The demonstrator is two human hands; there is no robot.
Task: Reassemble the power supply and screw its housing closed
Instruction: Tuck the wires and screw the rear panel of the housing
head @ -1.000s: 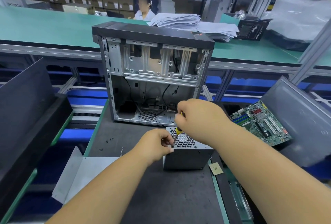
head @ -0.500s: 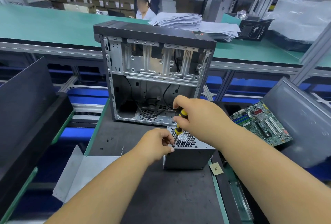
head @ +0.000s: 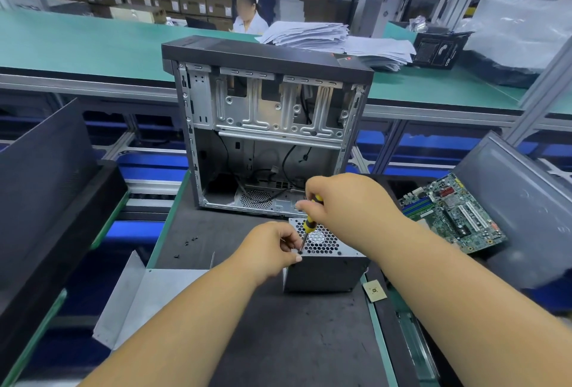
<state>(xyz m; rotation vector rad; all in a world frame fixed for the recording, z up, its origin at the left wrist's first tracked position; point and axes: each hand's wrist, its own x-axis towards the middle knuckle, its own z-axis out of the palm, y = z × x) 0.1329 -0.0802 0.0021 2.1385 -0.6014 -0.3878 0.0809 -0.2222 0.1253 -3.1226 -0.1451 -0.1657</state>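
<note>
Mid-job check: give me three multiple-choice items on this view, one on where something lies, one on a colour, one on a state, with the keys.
1. Where does the motherboard lie relative to the power supply?
A. To its right
B. On top of it
C. Inside the computer case

2. What colours is the screwdriver handle?
A. Red and white
B. Yellow and black
C. Plain blue

3. What is the right hand doing?
A. Resting flat on the mat
B. Lifting the motherboard
C. Gripping the screwdriver

Key: 1 A, the board lies off to the right of the unit. 2 B, yellow and black show below the fingers. 3 C, its fingers curl round the handle, with the tip at the unit's front left corner by the left hand.
</note>
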